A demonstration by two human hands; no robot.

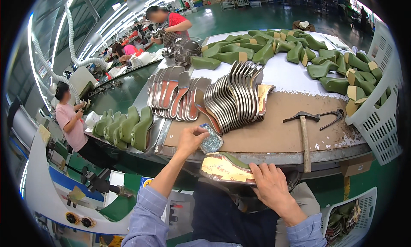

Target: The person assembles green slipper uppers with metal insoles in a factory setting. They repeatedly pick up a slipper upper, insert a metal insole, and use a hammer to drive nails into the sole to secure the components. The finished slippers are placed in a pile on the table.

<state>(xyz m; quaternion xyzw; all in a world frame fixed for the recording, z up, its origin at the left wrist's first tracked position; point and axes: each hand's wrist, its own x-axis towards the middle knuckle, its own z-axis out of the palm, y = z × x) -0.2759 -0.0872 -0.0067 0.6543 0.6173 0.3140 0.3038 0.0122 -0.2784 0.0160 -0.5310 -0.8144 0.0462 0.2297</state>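
Note:
My right hand (274, 189) grips a green shoe last (235, 158) at its right end, above my lap. A cream and brown patterned insole (222, 168) lies along the last's upturned bottom. At the table's front edge, my left hand (192, 140) has thumb and fingertips pinched together beside a small tray of metal tacks (211, 139). Whatever is between those fingertips is too small to make out. Just behind the tray stand rows of curved insoles (233, 99) with shiny edges and more reddish-brown ones (175, 93).
A hammer (305, 140) and black pincers (332, 118) lie on the brown board (274, 131). Green lasts (257, 46) cover the table's far side; others (128, 127) stand left. A white crate (376, 123) leans right. One co-worker (70, 121) stands left, another (171, 22) beyond.

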